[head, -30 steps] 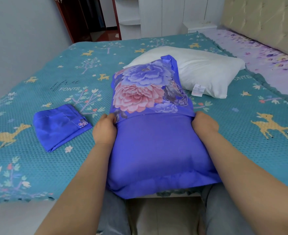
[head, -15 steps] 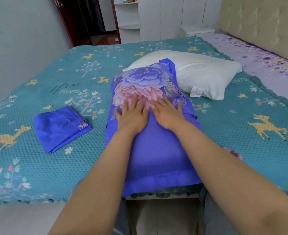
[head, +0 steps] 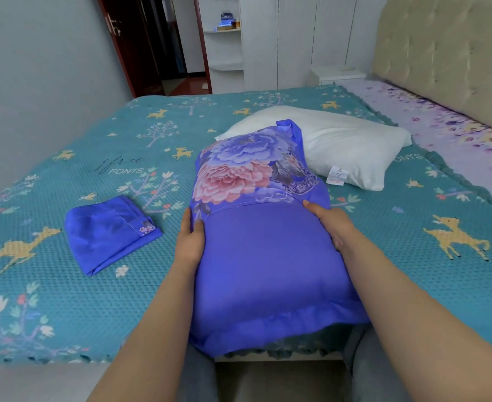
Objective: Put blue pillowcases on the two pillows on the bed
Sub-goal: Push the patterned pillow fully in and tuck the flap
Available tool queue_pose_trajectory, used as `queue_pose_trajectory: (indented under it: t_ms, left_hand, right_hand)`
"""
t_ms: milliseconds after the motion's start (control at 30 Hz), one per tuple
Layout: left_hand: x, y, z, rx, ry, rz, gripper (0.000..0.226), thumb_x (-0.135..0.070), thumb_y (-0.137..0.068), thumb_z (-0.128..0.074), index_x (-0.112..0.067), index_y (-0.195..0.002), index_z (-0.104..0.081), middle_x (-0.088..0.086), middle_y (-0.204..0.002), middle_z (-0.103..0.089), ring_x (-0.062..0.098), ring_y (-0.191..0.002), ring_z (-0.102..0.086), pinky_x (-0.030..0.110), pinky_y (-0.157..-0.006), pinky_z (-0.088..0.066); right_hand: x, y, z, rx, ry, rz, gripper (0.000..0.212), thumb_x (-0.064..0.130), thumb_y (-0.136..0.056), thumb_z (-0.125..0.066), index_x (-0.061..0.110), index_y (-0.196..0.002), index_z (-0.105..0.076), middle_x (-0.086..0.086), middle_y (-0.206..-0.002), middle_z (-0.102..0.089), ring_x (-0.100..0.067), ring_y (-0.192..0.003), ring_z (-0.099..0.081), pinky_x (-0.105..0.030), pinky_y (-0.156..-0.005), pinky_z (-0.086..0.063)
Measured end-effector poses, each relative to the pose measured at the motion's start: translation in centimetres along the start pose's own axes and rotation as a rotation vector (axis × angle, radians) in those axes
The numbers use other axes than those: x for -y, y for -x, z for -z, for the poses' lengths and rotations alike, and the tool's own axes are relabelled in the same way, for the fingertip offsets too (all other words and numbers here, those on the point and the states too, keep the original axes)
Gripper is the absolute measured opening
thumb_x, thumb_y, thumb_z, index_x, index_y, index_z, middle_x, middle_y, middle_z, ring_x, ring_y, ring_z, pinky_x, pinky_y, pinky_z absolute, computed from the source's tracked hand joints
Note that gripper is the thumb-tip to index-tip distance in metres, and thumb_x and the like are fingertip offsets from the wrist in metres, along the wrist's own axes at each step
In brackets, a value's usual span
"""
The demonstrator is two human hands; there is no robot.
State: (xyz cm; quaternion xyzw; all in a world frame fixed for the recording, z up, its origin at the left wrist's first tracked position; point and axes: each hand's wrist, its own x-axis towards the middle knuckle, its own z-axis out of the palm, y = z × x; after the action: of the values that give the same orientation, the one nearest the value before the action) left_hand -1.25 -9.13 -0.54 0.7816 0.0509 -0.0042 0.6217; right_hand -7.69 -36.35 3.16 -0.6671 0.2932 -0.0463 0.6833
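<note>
While flanking cased pillow (head: 268, 256), left hand (head: 191, 242) and right hand (head: 330, 224) press sides, fingers straight.

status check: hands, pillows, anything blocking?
Left hand and right hand flat on sides of cased pillow. White pillow bare; folded pillowcase waiting on bed. Nothing blocking.

white wardrobe (head: 294, 39), beige headboard (head: 442, 53), doorway (head: 163, 42)
</note>
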Motion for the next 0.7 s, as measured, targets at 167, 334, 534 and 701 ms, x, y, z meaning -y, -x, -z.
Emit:
queue_pose_trajectory:
  t_ms: [167, 334, 534, 701]
  left_hand:
    - [-1.1, 1.6, -3.1, 0.178, 0.223, -0.128, 0.050, -0.031, -0.094, -0.055, -0.046, -0.138, -0.035, -0.015, -0.142, -0.042, 0.007, -0.118, -0.053, 0.032, -0.102, -0.045]
    - [-5.5, 3.9, -7.6, 0.631, -0.182, -0.309, 0.088, -0.014, -0.090, -0.060, -0.040, -0.147, 0.001, -0.007, -0.133, -0.042, 0.011, -0.103, -0.057, 0.023, -0.085, -0.046]
    - [-10.0, 6.3, -9.2, 0.218, -0.216, -0.761, 0.045, -0.029, -0.085, -0.050, -0.026, -0.129, -0.045, -0.013, -0.091, -0.063, 0.008, -0.071, -0.059, 0.029, -0.071, -0.052]
    - [-8.9, 6.2, -8.1, -0.180, -0.403, -1.145, 0.025, -0.015, -0.084, -0.048, -0.013, -0.104, -0.063, 0.004, -0.097, -0.067, 0.019, -0.092, -0.055, 0.029, -0.083, -0.043]
  right_hand:
    - [10.8, 2.5, -1.0, -0.089, 0.201, 0.629, 0.014, 0.014, -0.082, -0.063, 0.007, -0.071, -0.058, -0.005, -0.070, -0.055, -0.017, -0.066, -0.047, -0.027, -0.060, -0.040]
    - [18.9, 6.9, -2.4, -0.278, 1.198, 1.282, 0.014, 0.024, -0.088, -0.052, 0.012, -0.081, -0.054, -0.012, -0.091, -0.060, -0.035, -0.087, -0.056, -0.036, -0.063, -0.033]
    - [12.9, 3.9, 1.4, -0.250, 1.403, 1.118, 0.035, 0.022, -0.087, -0.055, 0.028, -0.121, -0.057, -0.004, -0.115, -0.060, -0.028, -0.108, -0.056, -0.037, -0.078, -0.045]
    - [3.6, 2.4, 3.6, 0.504, 1.514, 0.495, 0.025, 0.003, -0.083, -0.051, 0.018, -0.092, -0.068, 0.003, -0.087, -0.064, -0.018, -0.090, -0.058, -0.025, -0.077, -0.042]
